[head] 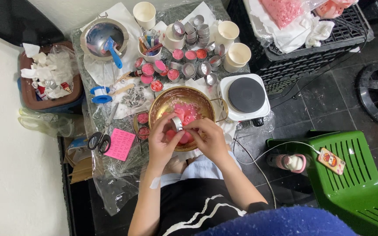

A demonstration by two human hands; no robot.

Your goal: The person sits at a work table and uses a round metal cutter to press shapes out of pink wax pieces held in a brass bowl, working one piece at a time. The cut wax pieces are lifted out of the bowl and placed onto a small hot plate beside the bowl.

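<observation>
Scissors point(100, 140) lie at left. Left hand point(162, 139) and right hand point(209, 137), fingers clamped on tin cup point(177, 123) over gold bowl point(158, 105) of pink wax point(185, 112). Judgement: keep cup centred above bowl. Hotplate point(246, 95) right.

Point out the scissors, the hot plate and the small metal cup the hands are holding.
scissors point(100, 140), head view, on the black handles.
hot plate point(246, 94), head view, on its dark round top.
small metal cup point(177, 123), head view, on its side wall.
</observation>
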